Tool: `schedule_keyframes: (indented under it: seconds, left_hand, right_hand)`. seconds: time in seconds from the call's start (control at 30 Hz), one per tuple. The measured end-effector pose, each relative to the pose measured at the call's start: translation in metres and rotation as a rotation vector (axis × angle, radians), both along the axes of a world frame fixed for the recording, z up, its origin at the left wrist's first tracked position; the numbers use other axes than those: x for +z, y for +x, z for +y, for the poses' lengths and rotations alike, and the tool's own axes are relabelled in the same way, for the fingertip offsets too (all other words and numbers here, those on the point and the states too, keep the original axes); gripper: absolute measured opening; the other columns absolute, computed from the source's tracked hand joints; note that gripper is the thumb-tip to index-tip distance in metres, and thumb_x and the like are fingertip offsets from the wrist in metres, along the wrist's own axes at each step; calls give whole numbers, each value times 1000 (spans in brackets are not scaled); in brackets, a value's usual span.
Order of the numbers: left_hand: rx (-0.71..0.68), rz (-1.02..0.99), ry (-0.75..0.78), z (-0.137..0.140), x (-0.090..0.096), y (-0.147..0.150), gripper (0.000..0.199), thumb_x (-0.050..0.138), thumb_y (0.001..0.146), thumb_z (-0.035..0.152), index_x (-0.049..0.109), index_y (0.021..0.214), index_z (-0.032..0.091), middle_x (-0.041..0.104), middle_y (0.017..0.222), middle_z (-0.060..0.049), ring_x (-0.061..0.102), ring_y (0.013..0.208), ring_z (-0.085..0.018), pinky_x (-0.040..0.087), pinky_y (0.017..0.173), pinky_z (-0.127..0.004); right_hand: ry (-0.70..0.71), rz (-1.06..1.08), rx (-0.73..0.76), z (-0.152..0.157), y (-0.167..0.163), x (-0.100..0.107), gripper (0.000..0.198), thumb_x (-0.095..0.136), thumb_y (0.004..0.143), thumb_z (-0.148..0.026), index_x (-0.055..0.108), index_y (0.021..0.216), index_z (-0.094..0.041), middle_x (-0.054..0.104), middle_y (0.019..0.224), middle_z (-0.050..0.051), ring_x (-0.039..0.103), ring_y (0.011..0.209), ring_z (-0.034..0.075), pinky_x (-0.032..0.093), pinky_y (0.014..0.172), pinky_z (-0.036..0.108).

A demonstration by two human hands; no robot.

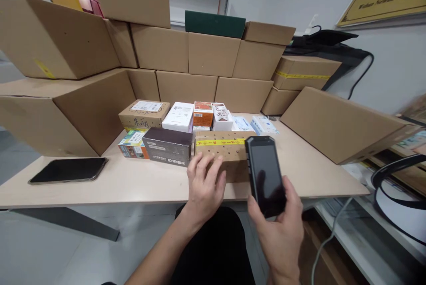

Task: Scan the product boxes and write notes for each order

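In my right hand (279, 227) is a black rugged handheld terminal (265, 174), held upright with its dark screen toward me. My left hand (207, 180) rests its slightly spread, bent fingers against the near side of a spotted cardboard box (221, 156) with yellow tape. The terminal covers the right end of that box. Left of it stands a dark box (168, 146) with white lettering, and beside that a small colourful box (133, 144). Behind are a taped box with a label (145, 114), a white box (178, 116), and an orange box (203, 114).
A black phone (69, 170) lies at the left of the table (140, 187). Stacked cartons (186, 87) wall off the back, with large cartons (89, 114) at left and a tilted carton (333, 127) at right. Blue-white boxes (264, 125) lie behind the terminal.
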State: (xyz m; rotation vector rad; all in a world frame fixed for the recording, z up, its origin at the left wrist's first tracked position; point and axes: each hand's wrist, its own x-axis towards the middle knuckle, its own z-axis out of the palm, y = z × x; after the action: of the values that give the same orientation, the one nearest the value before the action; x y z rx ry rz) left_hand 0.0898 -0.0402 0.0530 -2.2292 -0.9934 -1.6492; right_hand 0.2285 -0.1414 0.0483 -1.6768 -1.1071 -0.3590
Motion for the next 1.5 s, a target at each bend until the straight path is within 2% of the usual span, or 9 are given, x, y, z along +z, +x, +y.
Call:
schedule_keyframes:
  seconds: [0.1,0.23,0.3,0.47,0.7,0.8,1.0,1.23,1.5]
  left_hand:
    - [-46,-71,4,-13,3,-8,34,63,88,9,60,121,14,64,107,-11,55,109,-25,50,98,-43]
    - [5,-34,43,-19,5,-15,31,64,88,8,63,118,13,66,112,-13,52,119,-28,48,103,-46]
    - [22,-31,55,-17,3,-14,30,63,87,7,64,116,14,67,111,-13,54,115,-27,49,101,-44]
    - [-93,-69,40,-15,-3,-8,33,59,89,5,62,121,11,69,98,-13,63,91,-19,57,80,-33]
    - [-260,-74,-309,-18,2,-5,39,48,98,18,52,136,11,73,92,-9,66,68,-14,58,67,-25]
    - [-322,-112,-384,-19,3,-3,40,48,99,22,53,137,10,73,85,-7,62,60,-12,57,64,-24]
    - [-420,-157,-552,-19,1,2,52,48,99,28,41,148,10,67,72,-1,54,53,-9,50,54,-21]
    - [-567,-315,-793,-19,2,2,52,50,99,33,45,147,15,51,63,6,46,50,-7,41,51,-19]
    - [-615,-354,-859,-19,-1,4,54,53,98,34,44,148,17,47,62,7,43,50,-6,37,50,-19]
  right_hand:
    - [39,-93,60,12,-19,-4,78,73,81,-39,39,149,-20,55,137,17,53,126,32,47,101,52]
    - [72,-152,90,24,-33,-8,76,71,82,-38,40,148,-16,56,135,20,53,126,33,46,102,55]
    - [64,-141,98,28,-36,-10,76,71,83,-39,39,148,-16,55,135,20,52,127,33,45,102,56]
    - [56,-124,107,33,-37,-16,78,70,83,-40,37,150,-18,53,137,20,50,128,33,45,103,55]
    - [35,-100,88,29,-32,-16,82,72,81,-43,37,150,-17,53,138,20,49,130,34,44,103,54]
    - [22,-85,94,27,-31,-14,82,72,81,-45,37,149,-17,53,138,19,50,130,33,44,103,54]
    - [17,-79,99,25,-30,-12,80,72,82,-43,37,149,-18,53,138,19,50,130,33,45,104,52]
    - [18,-78,103,24,-27,-13,81,74,80,-44,38,149,-17,54,138,20,52,128,33,47,101,52]
    - [2,-128,122,23,-22,-12,80,70,82,-47,38,149,-17,55,137,20,52,128,34,47,100,53]
